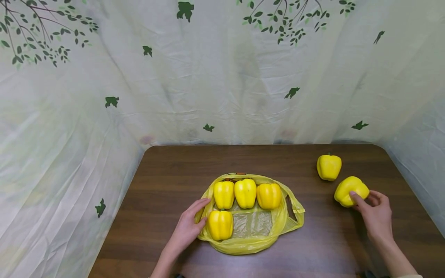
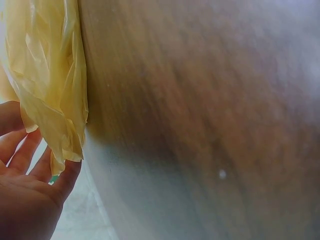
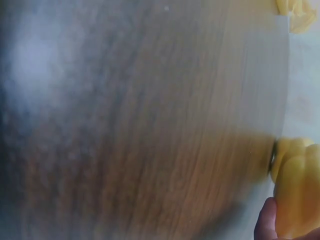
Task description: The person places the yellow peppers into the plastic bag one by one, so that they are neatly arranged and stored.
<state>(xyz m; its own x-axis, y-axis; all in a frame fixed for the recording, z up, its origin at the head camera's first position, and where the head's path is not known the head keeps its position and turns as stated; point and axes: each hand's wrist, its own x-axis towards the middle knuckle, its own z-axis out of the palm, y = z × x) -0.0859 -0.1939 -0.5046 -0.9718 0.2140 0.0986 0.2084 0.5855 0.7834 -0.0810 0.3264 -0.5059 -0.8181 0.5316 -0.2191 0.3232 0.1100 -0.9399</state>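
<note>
My right hand grips a yellow bell pepper at the right of the table, its thumb across the near side. In the right wrist view, the thumb lies against this pepper. On the left, my left hand holds the side of a yellow plastic bag, which lies spread open. The left wrist view has its fingers at the bag's crumpled edge. Inside the bag, three yellow bell peppers stand in a back row, and another pepper sits at the front left.
One more yellow bell pepper stands near the back right of the brown wooden table, just behind the gripped one. A bag handle loop spreads toward the right. Pale curtains with leaf prints hang behind and beside the table.
</note>
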